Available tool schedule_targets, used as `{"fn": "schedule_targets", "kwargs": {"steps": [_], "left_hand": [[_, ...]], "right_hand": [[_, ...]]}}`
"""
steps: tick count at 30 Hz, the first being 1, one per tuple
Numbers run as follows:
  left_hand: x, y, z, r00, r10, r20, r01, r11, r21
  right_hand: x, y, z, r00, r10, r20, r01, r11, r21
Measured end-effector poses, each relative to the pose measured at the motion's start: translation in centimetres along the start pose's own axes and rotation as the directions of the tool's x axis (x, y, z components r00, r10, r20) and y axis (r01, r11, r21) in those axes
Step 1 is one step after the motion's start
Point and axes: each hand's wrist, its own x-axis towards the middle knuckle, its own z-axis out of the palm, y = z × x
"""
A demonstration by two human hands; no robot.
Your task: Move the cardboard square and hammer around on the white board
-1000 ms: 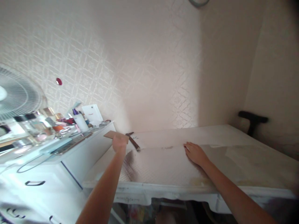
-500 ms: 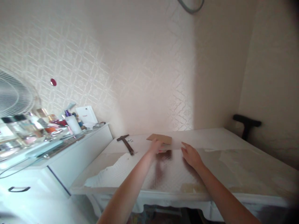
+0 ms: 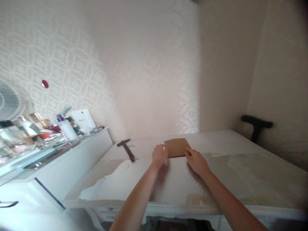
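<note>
A flat brown piece of cardboard [image 3: 177, 147] is between my hands, low over the white table [image 3: 216, 141] or resting on it; I cannot tell which. My left hand [image 3: 160, 154] grips its left edge with curled fingers. At the lower right corner, my right hand [image 3: 196, 159] pinches the cardboard between thumb and fingers. To the left lies a hammer [image 3: 128, 150] with a dark head and brown handle. Small bits, perhaps nails [image 3: 131, 145], are scattered beside its head.
A white cabinet [image 3: 79, 157] on the left carries bottles [image 3: 68, 130] and a white box [image 3: 83, 118]. Behind it stands a fan [image 3: 9, 99]. A black T-shaped armrest [image 3: 256, 123] rises past the table's right edge. Patterned wallpaper [image 3: 149, 80] covers the wall behind.
The cardboard has moved right and turned its broad face more toward me. My right hand, free before, now holds its right side. The view has shifted slightly.
</note>
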Motion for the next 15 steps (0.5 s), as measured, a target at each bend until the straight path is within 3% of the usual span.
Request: {"fn": "schedule_targets", "kwargs": {"steps": [3,7,11,15], "left_hand": [[0.6,-1.1,1.1,0.998,0.061,-0.022,-0.059,0.995,0.084],[0.9,-2.2,1.9,0.996,0.061,0.058,-0.070,0.983,0.169],[0.9,-2.5,2.1,0.989,0.082,0.125,-0.099,0.986,0.136],[0.9,-2.4,2.0,0.986,0.077,0.146,-0.088,0.994,0.070]], "right_hand": [[0.0,-0.2,-0.3,1.000,-0.001,0.022,0.002,1.000,-0.019],[-0.3,-0.2,-0.5,0.999,-0.012,0.036,0.014,0.998,-0.056],[0.1,-0.1,-0.8,0.997,-0.038,0.065,0.047,0.987,-0.152],[3.0,-0.7,-0.3,0.996,-0.030,0.088,0.050,0.970,-0.239]]}}
